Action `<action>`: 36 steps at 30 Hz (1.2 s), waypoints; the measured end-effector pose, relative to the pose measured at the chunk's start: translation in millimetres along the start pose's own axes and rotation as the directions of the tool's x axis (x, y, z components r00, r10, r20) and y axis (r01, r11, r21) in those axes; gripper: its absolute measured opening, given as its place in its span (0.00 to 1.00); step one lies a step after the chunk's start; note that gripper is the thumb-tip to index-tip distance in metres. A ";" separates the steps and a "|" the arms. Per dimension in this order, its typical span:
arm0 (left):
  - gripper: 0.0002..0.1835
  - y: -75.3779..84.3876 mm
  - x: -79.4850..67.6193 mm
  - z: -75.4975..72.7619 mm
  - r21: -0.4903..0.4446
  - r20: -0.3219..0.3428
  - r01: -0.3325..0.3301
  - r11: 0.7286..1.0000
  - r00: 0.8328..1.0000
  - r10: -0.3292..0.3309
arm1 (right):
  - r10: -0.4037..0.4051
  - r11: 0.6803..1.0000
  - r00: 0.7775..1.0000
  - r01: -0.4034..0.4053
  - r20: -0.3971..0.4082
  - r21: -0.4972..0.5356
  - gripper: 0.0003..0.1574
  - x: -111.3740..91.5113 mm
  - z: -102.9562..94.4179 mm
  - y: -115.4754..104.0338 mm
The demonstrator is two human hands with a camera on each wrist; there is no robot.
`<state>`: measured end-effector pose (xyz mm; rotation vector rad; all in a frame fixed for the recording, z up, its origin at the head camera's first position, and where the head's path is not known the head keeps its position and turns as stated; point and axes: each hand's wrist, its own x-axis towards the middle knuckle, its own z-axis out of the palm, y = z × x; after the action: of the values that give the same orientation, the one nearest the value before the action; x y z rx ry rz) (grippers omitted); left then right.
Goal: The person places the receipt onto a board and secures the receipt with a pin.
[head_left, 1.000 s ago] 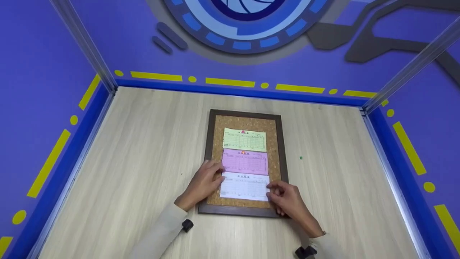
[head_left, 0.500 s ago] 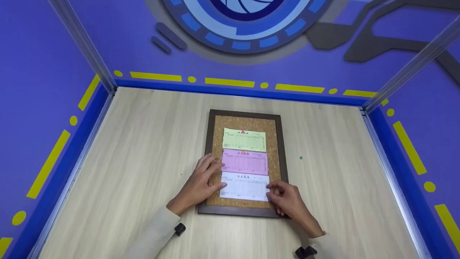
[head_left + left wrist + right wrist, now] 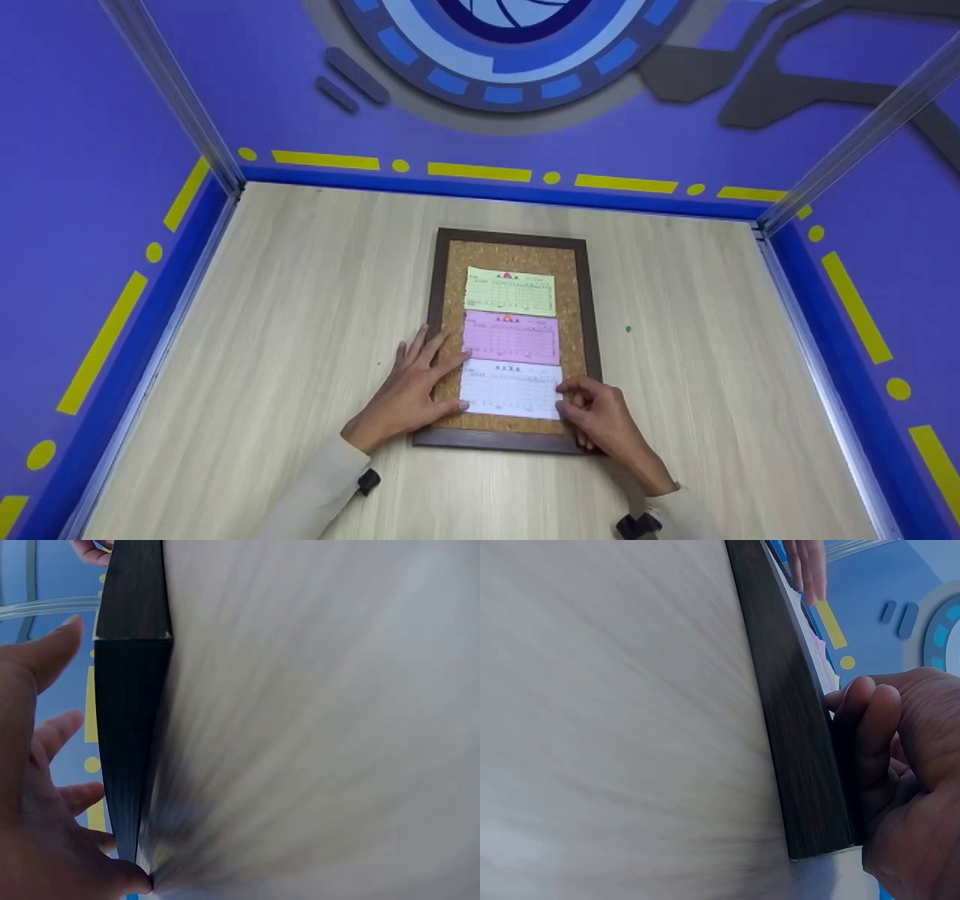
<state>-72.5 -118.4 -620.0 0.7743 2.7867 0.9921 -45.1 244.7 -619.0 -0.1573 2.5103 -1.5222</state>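
A white printed form lies lowest on a framed cork board. Above it are a pink form and a pale green form. An orange push pin sits at the pink form's top, a pinkish-red push pin at the green one's. My left hand is spread, its index fingertip by the pink form's lower left corner and its thumb at the white form's lower left. With curled fingers, my right hand holds the white form's right edge between thumb and index finger.
A small green push pin lies on the wooden table, right of the board. Blue-purple panels with yellow marks enclose the table at the back and both sides. The dark frame forms a raised edge.
My left hand has drawn back and spread its fingers, and its thumb has slid down the white form's left edge. My right hand and the forms have stayed in place.
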 end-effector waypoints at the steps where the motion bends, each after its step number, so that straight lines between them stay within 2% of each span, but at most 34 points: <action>1: 0.42 0.0 -0.3 0.2 0.005 0.011 0.007 1.000 1.000 -0.007 | 0.000 1.000 1.000 0.000 0.000 0.001 0.11 0.0 -0.1 0.0; 8: 0.40 0.9 -1.6 1.6 0.035 0.067 0.049 0.998 0.996 -0.051 | -0.002 1.000 1.000 0.002 0.005 0.005 0.11 0.2 -0.5 -0.6; 15: 0.38 0.3 -2.2 2.8 0.036 0.051 0.027 0.999 0.998 -0.029 | -0.005 1.000 1.000 0.005 -0.002 -0.008 0.11 0.2 -0.5 -0.9; 36: 0.38 3.2 -4.3 0.9 0.046 0.056 0.030 0.998 0.998 -0.032 | 0.003 1.000 1.000 -0.003 -0.005 -0.005 0.10 0.4 -0.5 -1.2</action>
<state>-67.2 -117.8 -619.1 0.7499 2.7723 0.8906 -45.6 244.5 -617.8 -0.1507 2.5176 -1.5171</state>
